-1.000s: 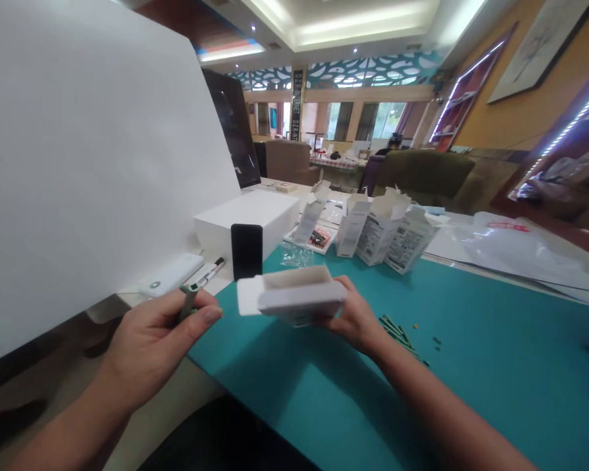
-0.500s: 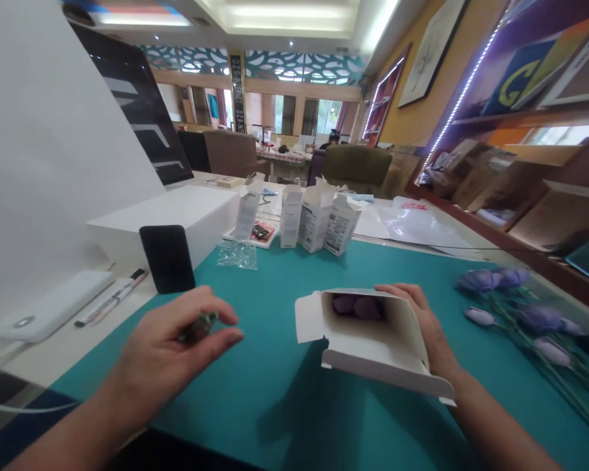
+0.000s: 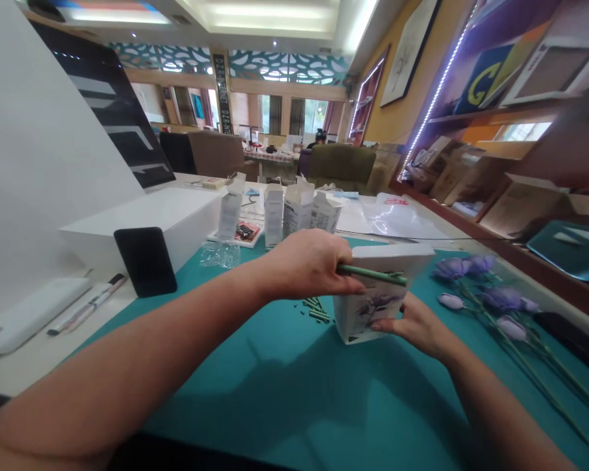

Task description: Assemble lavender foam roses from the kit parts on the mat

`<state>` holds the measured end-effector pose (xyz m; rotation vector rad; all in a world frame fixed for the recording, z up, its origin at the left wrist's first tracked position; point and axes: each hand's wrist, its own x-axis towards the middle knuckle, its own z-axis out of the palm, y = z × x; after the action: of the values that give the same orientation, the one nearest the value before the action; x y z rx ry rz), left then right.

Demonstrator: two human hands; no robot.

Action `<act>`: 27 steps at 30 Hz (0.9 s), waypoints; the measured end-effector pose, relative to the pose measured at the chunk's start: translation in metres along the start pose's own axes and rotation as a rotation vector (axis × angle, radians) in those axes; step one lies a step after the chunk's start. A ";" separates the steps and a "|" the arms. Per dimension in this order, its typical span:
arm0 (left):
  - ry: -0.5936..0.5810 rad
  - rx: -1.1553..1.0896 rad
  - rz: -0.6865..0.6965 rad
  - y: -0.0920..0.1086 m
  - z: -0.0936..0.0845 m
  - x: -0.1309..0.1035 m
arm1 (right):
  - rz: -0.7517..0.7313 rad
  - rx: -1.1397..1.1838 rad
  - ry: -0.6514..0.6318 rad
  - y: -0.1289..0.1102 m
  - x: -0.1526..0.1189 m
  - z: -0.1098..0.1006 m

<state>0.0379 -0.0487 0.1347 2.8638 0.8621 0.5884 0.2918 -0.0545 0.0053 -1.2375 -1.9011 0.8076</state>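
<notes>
A white box (image 3: 373,304) with a printed flower picture stands upright over the green mat (image 3: 255,386), tilted slightly. My right hand (image 3: 417,327) grips its lower right side, thumb on the front face. Across the front of the box my left hand (image 3: 314,265) pinches a thin green stem piece (image 3: 373,273), which points right. Small green pieces (image 3: 317,310) lie scattered on the mat, left of the box. The inside of the box is hidden from this angle.
Several opened white boxes (image 3: 273,216) stand at the mat's back edge, near a crumpled clear bag (image 3: 220,255). A black phone (image 3: 146,261) leans against a big white box (image 3: 147,212). Purple flowers with long stems (image 3: 503,299) lie at the right.
My left hand has moved right to the box, with the green stem piece now plainly visible. The box has turned from open-side facing me to upright, and small green pieces now show on the mat.
</notes>
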 end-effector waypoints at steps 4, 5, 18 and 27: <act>0.041 -0.031 -0.028 0.001 0.006 0.022 | 0.067 0.073 -0.003 0.018 -0.005 -0.001; 0.088 -0.033 -0.051 0.000 0.008 0.025 | 0.087 0.076 0.044 0.022 -0.006 -0.002; 0.446 -0.319 -0.380 -0.003 0.058 0.023 | 0.268 0.051 0.401 0.031 -0.043 -0.003; 0.341 -0.496 -0.473 -0.012 0.097 0.007 | 0.520 0.508 0.604 0.051 -0.041 -0.001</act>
<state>0.0742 -0.0328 0.0453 2.0557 1.1870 1.0588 0.3288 -0.0755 -0.0445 -1.4419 -0.8325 0.9602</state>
